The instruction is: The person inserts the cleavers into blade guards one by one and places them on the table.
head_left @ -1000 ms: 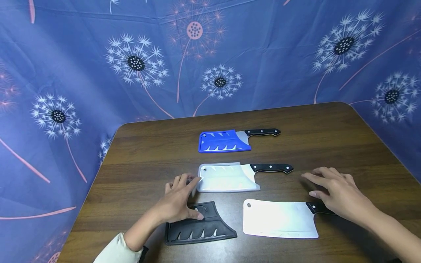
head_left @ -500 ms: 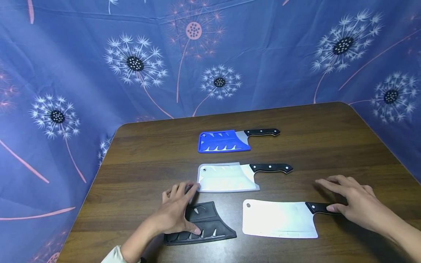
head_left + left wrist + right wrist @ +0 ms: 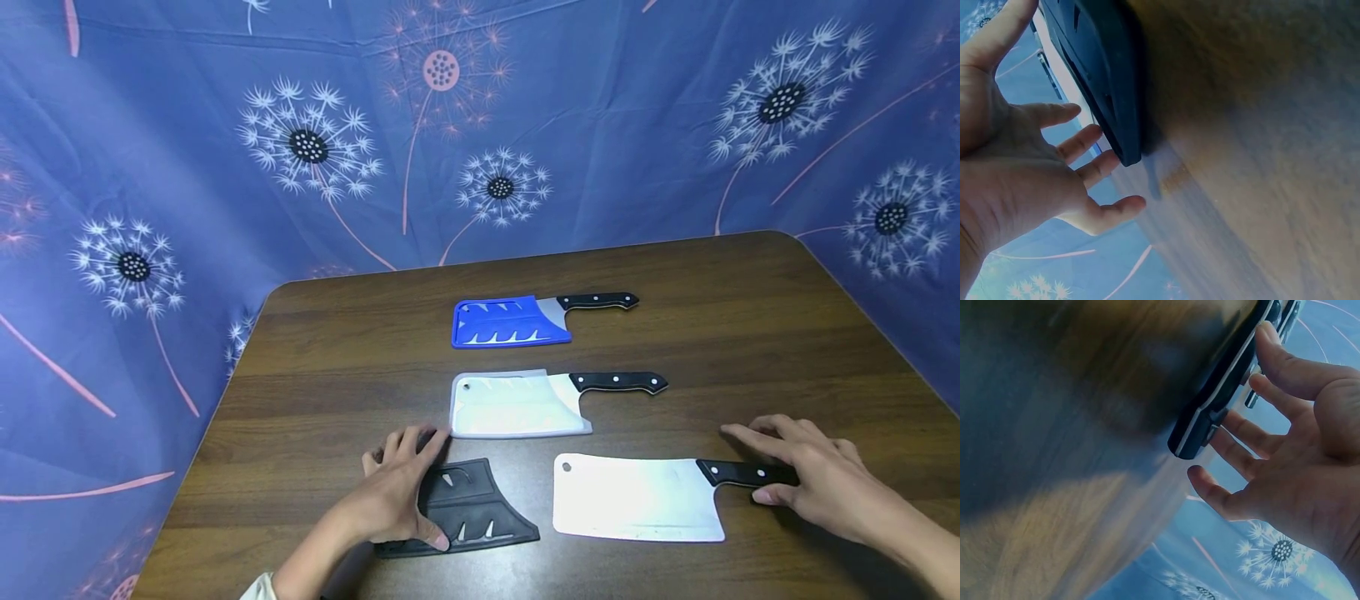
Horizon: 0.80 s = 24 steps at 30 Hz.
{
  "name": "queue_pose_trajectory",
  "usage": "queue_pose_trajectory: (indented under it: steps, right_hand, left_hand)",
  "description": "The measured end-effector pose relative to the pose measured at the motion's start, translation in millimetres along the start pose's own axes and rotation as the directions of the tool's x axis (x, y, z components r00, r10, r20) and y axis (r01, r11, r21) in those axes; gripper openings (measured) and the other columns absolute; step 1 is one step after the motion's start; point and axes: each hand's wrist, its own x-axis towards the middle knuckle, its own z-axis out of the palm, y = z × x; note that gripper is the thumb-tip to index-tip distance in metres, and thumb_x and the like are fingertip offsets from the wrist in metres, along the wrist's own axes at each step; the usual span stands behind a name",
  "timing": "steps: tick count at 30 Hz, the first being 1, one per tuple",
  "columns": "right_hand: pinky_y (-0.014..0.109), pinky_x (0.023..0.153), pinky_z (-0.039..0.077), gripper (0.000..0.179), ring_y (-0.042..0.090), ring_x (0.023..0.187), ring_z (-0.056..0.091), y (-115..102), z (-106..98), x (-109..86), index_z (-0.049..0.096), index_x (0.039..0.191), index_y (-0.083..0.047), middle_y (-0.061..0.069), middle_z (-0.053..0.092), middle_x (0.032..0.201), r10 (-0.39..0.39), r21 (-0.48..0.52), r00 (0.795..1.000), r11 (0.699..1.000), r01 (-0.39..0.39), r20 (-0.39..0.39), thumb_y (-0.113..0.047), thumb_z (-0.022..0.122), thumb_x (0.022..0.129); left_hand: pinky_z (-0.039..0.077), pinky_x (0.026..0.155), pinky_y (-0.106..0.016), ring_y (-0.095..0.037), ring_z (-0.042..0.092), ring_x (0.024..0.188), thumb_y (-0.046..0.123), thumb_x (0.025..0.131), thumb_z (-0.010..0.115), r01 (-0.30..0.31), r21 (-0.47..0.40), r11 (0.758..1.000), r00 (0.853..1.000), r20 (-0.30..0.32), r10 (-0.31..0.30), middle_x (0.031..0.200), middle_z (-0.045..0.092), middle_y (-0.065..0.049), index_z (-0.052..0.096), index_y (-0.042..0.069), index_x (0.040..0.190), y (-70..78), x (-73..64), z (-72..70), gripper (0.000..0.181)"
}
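Observation:
In the head view a black blade cover (image 3: 476, 500) lies flat at the near left. My left hand (image 3: 393, 493) spreads over its left end, thumb by the near edge and fingers towards the far edge. The left wrist view has those fingers (image 3: 1077, 145) loosely extended beside the cover (image 3: 1105, 69). To the right lies a bare cleaver (image 3: 637, 498), black handle pointing right. Around the handle's end hovers my right hand (image 3: 821, 475), thumb on the near side, fingers beyond. In the right wrist view its fingers stay apart, not curled round the handle (image 3: 1219, 387).
Behind them lies a cleaver in a translucent white cover (image 3: 517, 407), its left end close to my left fingertips. Farther back is a smaller cleaver in a blue cover (image 3: 510, 323). The brown wooden table (image 3: 337, 333) ends at a blue dandelion-print cloth (image 3: 600, 125).
My right hand has moved right and nearer, from above the cleaver to about its handle's end. The left hand has slid slightly left and nearer over the black cover. The cleavers stay put.

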Motion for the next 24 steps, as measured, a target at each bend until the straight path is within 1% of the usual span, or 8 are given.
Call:
queue_pose_trajectory:
  steps: [3, 6, 9, 11, 14, 17, 21, 24]
  right_hand:
    - [0.056, 0.068, 0.035, 0.086, 0.039, 0.107, 0.047, 1, 2, -0.9, 0.049, 0.142, -0.023, 0.016, 0.053, 0.121, -0.015, -0.015, 1.0, 1.0, 0.015, -0.013, -0.017, 0.085, 0.063]
    - [0.054, 0.068, 0.035, 0.085, 0.038, 0.107, 0.047, 2, 4, -1.6, 0.049, 0.141, -0.022, 0.016, 0.053, 0.121, -0.01, -0.021, 1.0, 1.0, 0.01, -0.009, -0.016, 0.084, 0.064]
    - [0.055, 0.068, 0.035, 0.084, 0.039, 0.108, 0.046, 4, 6, -1.8, 0.05, 0.141, -0.019, 0.016, 0.052, 0.121, -0.001, -0.02, 1.0, 1.0, 0.001, 0.001, -0.014, 0.084, 0.064]
    - [0.056, 0.068, 0.035, 0.082, 0.039, 0.107, 0.046, 5, 8, -1.8, 0.052, 0.139, -0.018, 0.016, 0.052, 0.12, -0.005, -0.025, 1.0, 1.0, 0.005, -0.01, -0.013, 0.084, 0.064]
    - [0.056, 0.066, 0.038, 0.08, 0.036, 0.104, 0.049, 6, 11, -1.8, 0.056, 0.134, -0.016, 0.014, 0.054, 0.117, -0.04, -0.048, 0.998, 0.998, 0.037, -0.056, -0.012, 0.086, 0.061]
    - [0.054, 0.063, 0.041, 0.077, 0.033, 0.099, 0.051, 7, 13, -1.7, 0.06, 0.129, -0.015, 0.011, 0.055, 0.111, -0.076, -0.067, 0.993, 0.995, 0.069, -0.095, -0.01, 0.087, 0.058]
    - [0.045, 0.062, 0.044, 0.073, 0.026, 0.089, 0.051, 8, 14, -1.7, 0.065, 0.124, -0.014, 0.005, 0.054, 0.101, -0.1, -0.083, 0.988, 0.992, 0.09, -0.117, -0.009, 0.088, 0.054]
    - [0.037, 0.061, 0.044, 0.071, 0.019, 0.084, 0.05, 9, 15, -2.1, 0.068, 0.119, -0.014, -0.001, 0.053, 0.095, -0.122, -0.108, 0.981, 0.988, 0.107, -0.148, -0.009, 0.089, 0.052]
  left_hand:
    - [0.028, 0.087, -0.065, -0.034, 0.03, 0.129, 0.045, 0.04, 0.093, 0.014, -0.008, 1.0, 1.0, 0.015, -0.014, 0.146, 0.031, -0.011, 0.026, 0.017, 0.153, 0.2, -0.9, 0.2, 0.134]
    - [0.03, 0.088, -0.064, -0.035, 0.031, 0.128, 0.044, 0.041, 0.093, 0.015, -0.008, 1.0, 1.0, 0.011, -0.015, 0.146, 0.031, -0.011, 0.027, 0.015, 0.152, 1.0, -1.2, 0.6, 0.132]
    - [0.03, 0.088, -0.058, -0.033, 0.031, 0.128, 0.042, 0.042, 0.093, 0.004, -0.007, 1.0, 1.0, -0.003, -0.004, 0.145, 0.032, -0.011, 0.029, 0.013, 0.152, 1.7, -0.5, 1.6, 0.13]
    - [0.031, 0.088, -0.055, -0.033, 0.032, 0.127, 0.043, 0.043, 0.093, -0.013, -0.004, 1.0, 1.0, -0.011, 0.012, 0.145, 0.033, -0.011, 0.029, 0.012, 0.151, 2.0, 0.6, 2.9, 0.129]
    - [0.031, 0.089, -0.052, -0.033, 0.033, 0.127, 0.043, 0.045, 0.093, -0.034, -0.004, 0.999, 0.999, -0.022, 0.034, 0.145, 0.034, -0.012, 0.029, 0.011, 0.151, 2.7, 1.5, 5.0, 0.128]
    - [0.031, 0.091, -0.053, -0.033, 0.033, 0.127, 0.043, 0.046, 0.093, -0.038, -0.007, 0.999, 0.999, -0.027, 0.038, 0.145, 0.034, -0.012, 0.029, 0.011, 0.151, 3.6, 1.1, 7.0, 0.127]
    - [0.031, 0.091, -0.053, -0.031, 0.034, 0.127, 0.044, 0.046, 0.092, -0.024, -0.004, 1.0, 0.999, -0.028, 0.024, 0.144, 0.034, -0.012, 0.03, 0.009, 0.15, 6.5, -1.6, 8.9, 0.126]
    - [0.032, 0.091, -0.054, -0.032, 0.035, 0.125, 0.047, 0.046, 0.091, -0.021, 0.007, 1.0, 0.999, -0.033, 0.021, 0.142, 0.036, -0.012, 0.033, 0.007, 0.149, 10.7, -5.5, 9.5, 0.125]
